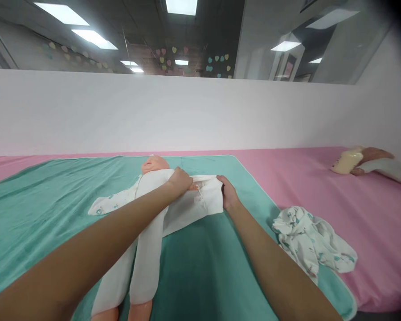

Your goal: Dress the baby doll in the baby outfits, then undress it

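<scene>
A baby doll point(153, 164) lies on its back on a teal blanket point(53, 200), dressed in a white garment point(153, 223). My left hand point(180, 180) rests on the doll's chest with fingers curled around the doll's small arm. My right hand point(227, 192) grips the open edge of the garment's side flap point(207, 203) at the doll's far side. The doll's bare feet show at the bottom edge.
A crumpled white patterned cloth point(312, 240) lies on the blanket's right edge. The pink sheet point(304, 178) covers the surface. A baby bottle point(347, 160) and another doll lie at the far right. A white partition point(187, 111) runs behind.
</scene>
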Demonstrator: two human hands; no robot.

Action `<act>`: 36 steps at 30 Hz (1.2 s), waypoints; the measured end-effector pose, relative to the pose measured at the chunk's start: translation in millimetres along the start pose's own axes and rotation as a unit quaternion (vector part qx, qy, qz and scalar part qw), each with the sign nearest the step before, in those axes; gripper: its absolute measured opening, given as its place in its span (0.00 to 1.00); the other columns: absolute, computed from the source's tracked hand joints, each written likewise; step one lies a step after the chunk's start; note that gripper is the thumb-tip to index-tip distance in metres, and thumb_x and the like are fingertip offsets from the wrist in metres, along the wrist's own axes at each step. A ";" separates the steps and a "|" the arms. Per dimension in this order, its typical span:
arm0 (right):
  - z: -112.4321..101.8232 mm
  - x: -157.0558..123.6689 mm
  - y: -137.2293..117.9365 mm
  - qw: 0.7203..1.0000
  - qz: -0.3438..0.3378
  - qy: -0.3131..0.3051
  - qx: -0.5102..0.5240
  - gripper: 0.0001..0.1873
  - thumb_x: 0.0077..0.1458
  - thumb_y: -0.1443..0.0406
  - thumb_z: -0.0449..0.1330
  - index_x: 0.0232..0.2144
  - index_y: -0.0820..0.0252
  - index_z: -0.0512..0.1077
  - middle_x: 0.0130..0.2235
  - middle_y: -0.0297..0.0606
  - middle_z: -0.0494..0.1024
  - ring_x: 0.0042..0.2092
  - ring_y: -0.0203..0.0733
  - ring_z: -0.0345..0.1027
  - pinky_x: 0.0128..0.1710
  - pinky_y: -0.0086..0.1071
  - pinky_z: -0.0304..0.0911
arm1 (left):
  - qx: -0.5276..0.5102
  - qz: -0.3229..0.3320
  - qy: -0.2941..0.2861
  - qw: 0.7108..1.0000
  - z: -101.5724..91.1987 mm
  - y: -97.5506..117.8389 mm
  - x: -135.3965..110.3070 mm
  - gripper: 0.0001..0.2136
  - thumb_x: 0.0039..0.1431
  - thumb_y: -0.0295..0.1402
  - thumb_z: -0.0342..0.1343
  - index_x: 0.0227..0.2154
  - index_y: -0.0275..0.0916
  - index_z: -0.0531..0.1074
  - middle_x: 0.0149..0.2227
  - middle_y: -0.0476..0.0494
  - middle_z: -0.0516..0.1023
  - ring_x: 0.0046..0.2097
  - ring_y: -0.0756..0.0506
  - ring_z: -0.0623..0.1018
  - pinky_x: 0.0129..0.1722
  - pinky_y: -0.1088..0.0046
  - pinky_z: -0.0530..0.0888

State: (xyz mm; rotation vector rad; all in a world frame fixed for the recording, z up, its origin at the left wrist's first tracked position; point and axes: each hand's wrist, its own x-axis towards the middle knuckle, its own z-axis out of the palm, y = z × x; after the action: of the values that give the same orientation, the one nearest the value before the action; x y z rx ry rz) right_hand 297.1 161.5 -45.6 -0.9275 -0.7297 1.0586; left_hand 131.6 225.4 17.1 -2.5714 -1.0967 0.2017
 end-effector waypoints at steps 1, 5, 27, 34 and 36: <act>4.7 -3.5 -2.2 1.000 0.002 -0.019 0.019 0.15 0.43 0.55 0.61 0.22 0.57 0.60 0.21 0.27 0.66 0.24 0.34 0.60 0.25 0.28 0.59 | -0.006 -0.008 0.004 1.000 2.1 3.7 2.1 0.08 0.53 0.30 0.56 0.37 0.37 0.75 0.35 0.33 0.77 0.42 0.36 0.73 0.44 0.59 0.60; 23.7 -22.9 -10.2 0.984 0.031 -0.159 0.075 0.11 0.46 0.61 0.63 0.28 0.56 0.64 0.24 0.26 0.67 0.24 0.33 0.61 0.26 0.27 0.59 | -0.042 -0.048 0.032 0.997 13.5 16.5 10.2 0.13 0.57 0.33 0.52 0.43 0.34 0.73 0.44 0.28 0.72 0.46 0.34 0.70 0.44 0.57 0.62; 76.3 -94.9 -5.8 0.843 0.176 -0.508 0.024 0.35 0.47 0.66 0.65 0.57 0.44 0.60 0.64 0.36 0.53 0.46 0.38 0.67 0.42 0.33 0.66 | -0.252 -0.043 0.115 0.960 -6.5 -71.6 -91.6 0.17 0.62 0.35 0.39 0.46 0.42 0.70 0.52 0.42 0.69 0.53 0.42 0.68 0.49 0.65 0.67; 82.1 -104.6 -2.2 0.825 0.183 -0.534 0.009 0.28 0.50 0.65 0.62 0.54 0.49 0.65 0.64 0.39 0.55 0.45 0.40 0.69 0.39 0.31 0.66 | -0.201 -0.076 0.119 0.969 -3.4 -48.8 -102.9 0.17 0.57 0.40 0.50 0.49 0.44 0.67 0.52 0.44 0.69 0.52 0.39 0.68 0.43 0.63 0.70; 80.1 -102.6 1.3 0.829 0.190 -0.526 0.002 0.25 0.50 0.65 0.61 0.52 0.53 0.67 0.61 0.42 0.61 0.42 0.39 0.71 0.36 0.30 0.67 | -0.149 -0.106 0.152 0.971 2.0 -50.0 -105.1 0.14 0.59 0.32 0.46 0.47 0.43 0.68 0.53 0.43 0.68 0.54 0.39 0.66 0.46 0.61 0.68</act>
State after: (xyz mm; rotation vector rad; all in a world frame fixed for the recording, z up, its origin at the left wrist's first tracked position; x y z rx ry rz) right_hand 193.8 87.2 -18.3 -0.4093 -1.4741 1.9646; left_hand 24.6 182.4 33.0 -2.5899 -1.3501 -0.4254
